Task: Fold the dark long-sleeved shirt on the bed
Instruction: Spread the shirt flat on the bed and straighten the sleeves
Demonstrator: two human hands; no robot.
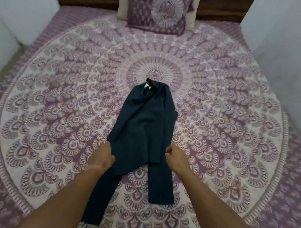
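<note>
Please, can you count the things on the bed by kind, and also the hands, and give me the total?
Dark long-sleeved shirt: 1
Pillows, a patterned purple one in front of a cream one: 2
Hands, left hand and right hand: 2
Total: 5

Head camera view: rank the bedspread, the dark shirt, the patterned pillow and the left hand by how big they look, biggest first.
1. Bedspread, fills most of the view.
2. Dark shirt, sleeves included.
3. Patterned pillow; it lies farthest from the camera, so its look against the shirt is unsure.
4. Left hand, smallest, though nearest.
</note>
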